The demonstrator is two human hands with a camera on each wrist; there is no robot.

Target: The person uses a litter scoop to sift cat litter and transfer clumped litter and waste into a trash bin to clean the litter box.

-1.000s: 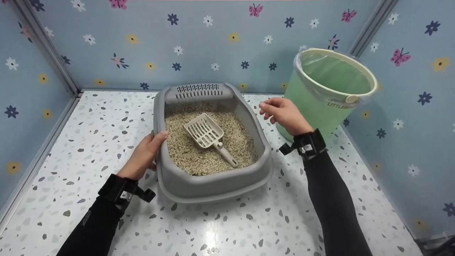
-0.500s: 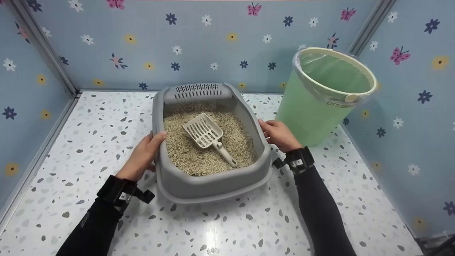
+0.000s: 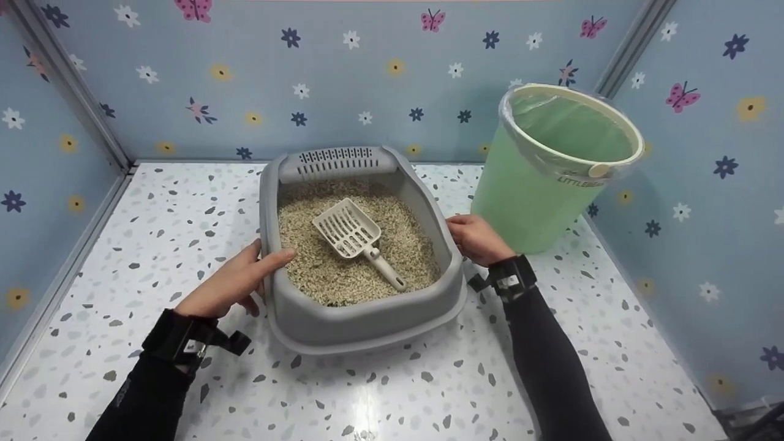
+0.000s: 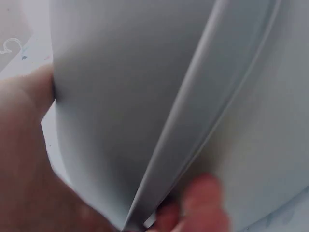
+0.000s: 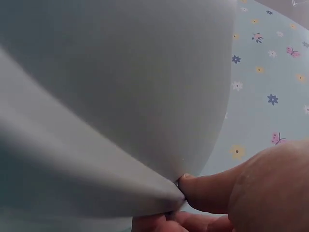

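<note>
A grey litter box [image 3: 367, 327] stands on the speckled surface, filled with tan litter [image 3: 324, 278]. On the litter lies a beige slotted litter scoop [image 3: 347, 229], its handle pointing to the near right. My left hand [image 3: 229, 282] is at the box's left side, thumb laid over the rim and fingers outside; in the left wrist view, its fingertips [image 4: 205, 198] reach below the protruding edge. At the right side my right hand [image 3: 481, 239] pinches the box's edge, the thumb [image 5: 205, 192] above and fingers beneath in the right wrist view.
A green bin [image 3: 527, 196] with a clear plastic liner stands behind my right hand, close to the back right corner. Blue flowered panels [image 3: 343, 73] enclose the speckled white tabletop [image 3: 392, 392] at the back and both sides.
My right hand has come down from beside the bin to the box's right edge and taken hold there. My left hand has shifted slightly nearer along the left rim, its thumb reaching further inward.
</note>
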